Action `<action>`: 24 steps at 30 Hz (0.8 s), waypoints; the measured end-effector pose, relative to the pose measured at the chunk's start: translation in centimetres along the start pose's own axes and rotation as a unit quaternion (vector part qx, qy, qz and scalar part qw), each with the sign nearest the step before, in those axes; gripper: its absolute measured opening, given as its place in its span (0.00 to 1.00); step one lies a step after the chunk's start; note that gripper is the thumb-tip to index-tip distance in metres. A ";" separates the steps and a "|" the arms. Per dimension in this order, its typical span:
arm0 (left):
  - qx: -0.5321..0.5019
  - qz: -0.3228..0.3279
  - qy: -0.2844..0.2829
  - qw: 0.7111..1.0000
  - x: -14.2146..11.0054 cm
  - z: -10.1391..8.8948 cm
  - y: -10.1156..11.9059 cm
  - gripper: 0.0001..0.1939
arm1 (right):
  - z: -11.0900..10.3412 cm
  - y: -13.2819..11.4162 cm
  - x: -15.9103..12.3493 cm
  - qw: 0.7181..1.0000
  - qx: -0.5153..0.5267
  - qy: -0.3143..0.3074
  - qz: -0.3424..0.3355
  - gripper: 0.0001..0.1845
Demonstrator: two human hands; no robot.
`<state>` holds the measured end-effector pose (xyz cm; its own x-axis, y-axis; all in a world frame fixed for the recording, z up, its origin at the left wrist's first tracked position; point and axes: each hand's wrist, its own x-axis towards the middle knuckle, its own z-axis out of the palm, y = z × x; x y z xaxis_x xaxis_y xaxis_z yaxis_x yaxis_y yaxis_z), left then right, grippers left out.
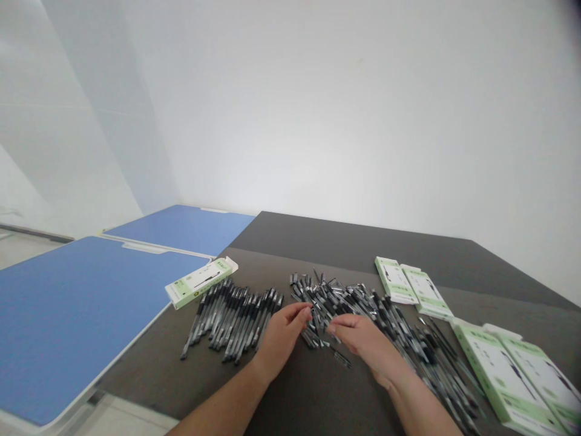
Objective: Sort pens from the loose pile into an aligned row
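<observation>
The dark table [327,242] and heaped pens [349,298] suggest a workroom.

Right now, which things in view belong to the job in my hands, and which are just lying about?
Likely in the job:
- left hand and right hand
- middle pile of pen parts
- pens on the left
- pens on the right

Probably just lying about:
- green-and-white box on the left
- four boxes on the right

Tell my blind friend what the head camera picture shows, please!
A person's bare left hand and right hand are close together over a heap of black and clear plastic pen pieces on a dark table. Flat green and white cardboard boxes lie at both sides.
</observation>
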<state>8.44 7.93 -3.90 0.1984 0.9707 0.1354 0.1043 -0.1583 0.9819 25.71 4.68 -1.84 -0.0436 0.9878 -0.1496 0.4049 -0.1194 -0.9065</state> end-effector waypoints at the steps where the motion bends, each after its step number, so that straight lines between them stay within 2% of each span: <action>1: -0.033 -0.017 -0.006 0.999 0.0 0.0 0.2 0.12 | 0.4 -0.1 -0.2 1.000 0.022 -0.017 0.009 0.15; 4: -0.121 -0.046 -0.001 0.992 0.0 -0.1 0.7 0.12 | 1.2 -0.3 -0.6 0.998 0.054 -0.031 0.009 0.16; 7: -0.239 -0.055 0.068 0.967 0.6 -0.9 0.4 0.12 | 1.2 -0.3 -0.7 0.998 0.061 0.001 -0.030 0.21; 9: -0.317 -0.050 0.123 0.939 1.1 -1.6 0.0 0.11 | 1.1 -0.3 -0.6 0.998 0.017 0.022 -0.059 0.22; 11: -0.364 -0.048 0.150 0.918 1.5 -2.2 -0.4 0.11 | 1.0 -0.3 -0.5 0.995 -0.052 0.029 -0.078 0.22; 14: -0.380 -0.053 0.152 0.911 1.7 -2.4 -0.7 0.10 | 1.2 -0.3 -0.4 0.989 -0.112 0.023 -0.096 0.21; 19: -0.355 -0.051 0.142 0.923 1.5 -2.1 -0.7 0.11 | 1.4 -0.3 -0.3 0.987 -0.128 0.031 -0.091 0.21; 24: -0.357 -0.041 0.163 0.919 1.5 -2.2 -0.5 0.11 | 1.2 -0.2 -0.2 0.985 -0.138 0.038 -0.092 0.21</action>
<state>6.52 9.88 -3.93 -0.0966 0.9950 -0.0255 -0.5825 -0.0357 0.8120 24.56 4.36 -2.11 -0.0749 0.9961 0.0475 0.6303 0.0842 -0.7718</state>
